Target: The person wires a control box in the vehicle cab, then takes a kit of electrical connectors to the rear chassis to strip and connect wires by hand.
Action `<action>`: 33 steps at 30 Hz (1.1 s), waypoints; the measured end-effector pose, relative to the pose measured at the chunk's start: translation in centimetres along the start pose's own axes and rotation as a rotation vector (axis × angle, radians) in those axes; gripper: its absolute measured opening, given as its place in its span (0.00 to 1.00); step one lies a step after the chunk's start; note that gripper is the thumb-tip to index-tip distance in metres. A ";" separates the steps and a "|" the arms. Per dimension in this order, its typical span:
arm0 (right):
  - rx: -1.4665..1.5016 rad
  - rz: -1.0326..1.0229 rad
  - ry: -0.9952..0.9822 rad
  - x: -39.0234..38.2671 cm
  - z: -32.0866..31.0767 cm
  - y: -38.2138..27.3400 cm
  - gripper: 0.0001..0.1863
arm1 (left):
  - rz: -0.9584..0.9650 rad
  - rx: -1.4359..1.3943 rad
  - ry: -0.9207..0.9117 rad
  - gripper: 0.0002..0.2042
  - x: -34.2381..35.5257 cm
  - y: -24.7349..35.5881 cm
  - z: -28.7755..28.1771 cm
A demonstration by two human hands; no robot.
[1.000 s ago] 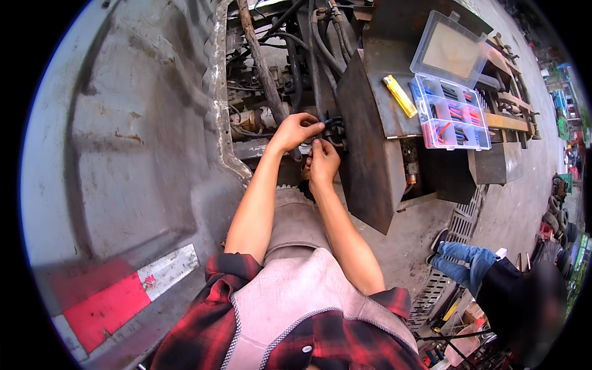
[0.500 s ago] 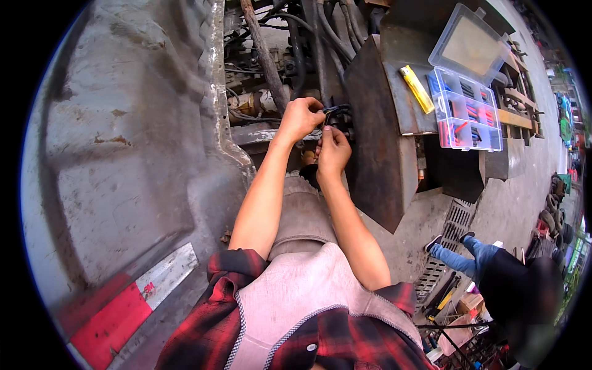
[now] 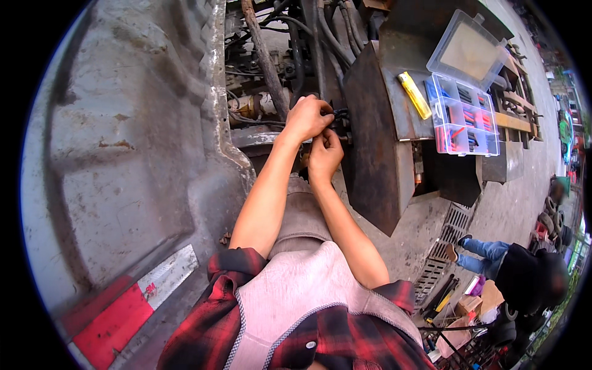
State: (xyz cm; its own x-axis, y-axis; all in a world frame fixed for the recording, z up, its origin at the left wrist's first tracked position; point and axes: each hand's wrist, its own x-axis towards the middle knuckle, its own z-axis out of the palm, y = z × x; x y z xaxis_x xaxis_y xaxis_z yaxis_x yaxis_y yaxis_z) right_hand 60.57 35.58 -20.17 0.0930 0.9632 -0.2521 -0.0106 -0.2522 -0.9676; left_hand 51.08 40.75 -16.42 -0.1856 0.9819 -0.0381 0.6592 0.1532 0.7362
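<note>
Both hands are at a small bundle of dark wires (image 3: 340, 116) among the hoses and pipes of a vehicle frame. My left hand (image 3: 308, 116) pinches it from above, fingertips largely hidden. Just below it, my right hand (image 3: 324, 158) has its fingers curled up to the same spot, pinching what seems to be the wires. To the right, on a metal housing (image 3: 376, 166), lie a yellow lighter-like object (image 3: 414, 95) and an open clear compartment box (image 3: 462, 117) holding several red, black and blue tube pieces.
A large dented grey panel (image 3: 123, 148) with a red-and-white reflective strip fills the left. A rusty pipe (image 3: 265, 61) runs above my hands. At lower right a person in jeans (image 3: 524, 271) is near tools and cartons (image 3: 468, 305), beside a slotted drain cover (image 3: 441, 250).
My hands have shifted slightly upward and rightward in view, and my left fingers now cover more of the wires. The person at lower right has moved their legs and body.
</note>
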 end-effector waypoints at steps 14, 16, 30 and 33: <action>-0.045 -0.062 0.027 -0.1 0.0 -0.3 0.08 | -0.030 0.179 -0.046 0.09 0.3 1.1 0.3; -0.051 -0.068 0.026 0.0 0.0 -0.2 0.08 | -0.047 0.169 -0.065 0.09 0.5 1.3 0.3; -0.037 -0.141 -0.053 0.3 1.0 -2.4 0.13 | -0.101 0.218 -0.105 0.11 0.7 2.5 -0.2; -0.110 -0.132 -0.046 -0.1 0.8 -2.2 0.16 | -0.132 0.276 -0.149 0.11 0.9 3.2 0.1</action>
State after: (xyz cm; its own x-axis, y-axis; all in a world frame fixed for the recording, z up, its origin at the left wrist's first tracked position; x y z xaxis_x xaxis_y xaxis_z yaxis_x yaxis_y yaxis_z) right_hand 59.73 36.12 -18.04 0.0410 0.9913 -0.1254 0.1079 -0.1291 -0.9857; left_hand 53.09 42.13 -14.17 -0.1872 0.9540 -0.2342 0.8130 0.2843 0.5082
